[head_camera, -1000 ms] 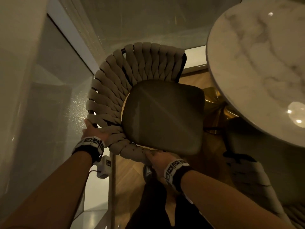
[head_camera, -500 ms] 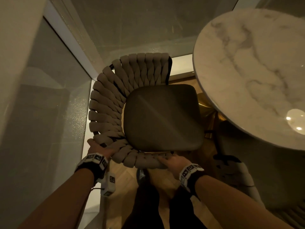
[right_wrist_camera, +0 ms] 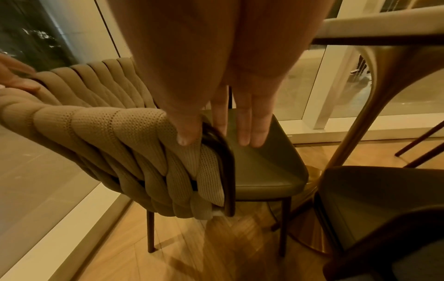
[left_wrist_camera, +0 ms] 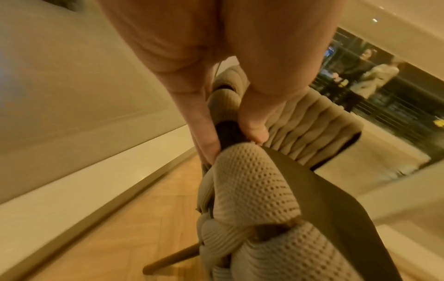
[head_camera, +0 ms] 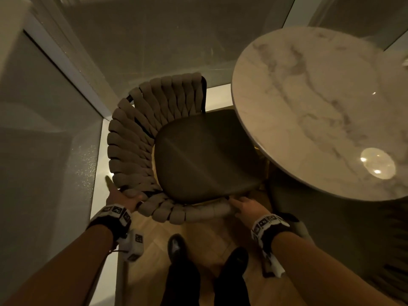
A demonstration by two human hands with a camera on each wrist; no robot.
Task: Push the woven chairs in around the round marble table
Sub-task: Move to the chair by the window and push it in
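Note:
A woven chair [head_camera: 132, 151] with a beige braided back and a dark seat [head_camera: 205, 155] stands left of the round marble table [head_camera: 320, 102]. The seat's far corner lies under the table's rim. My left hand [head_camera: 123, 198] grips the back's near-left curve; in the left wrist view thumb and fingers of that hand [left_wrist_camera: 228, 140] pinch the dark frame between woven bands [left_wrist_camera: 254, 190]. My right hand [head_camera: 242, 205] holds the back's right end. In the right wrist view the thumb of the right hand [right_wrist_camera: 216, 138] lies on the weave [right_wrist_camera: 108, 133], with straight fingers on the inner side.
A second dark-seated chair [right_wrist_camera: 360, 199] stands close on the right, beside the table's gold pedestal [right_wrist_camera: 384, 95]. Glass walls [head_camera: 44, 151] with a white sill [head_camera: 97, 164] run along the left and the far side. My shoes [head_camera: 176, 246] stand on the wood floor behind the chair.
The chair has turned and slid right toward the table, so its seat corner now sits under the rim. Both hands stayed on the back and moved with it.

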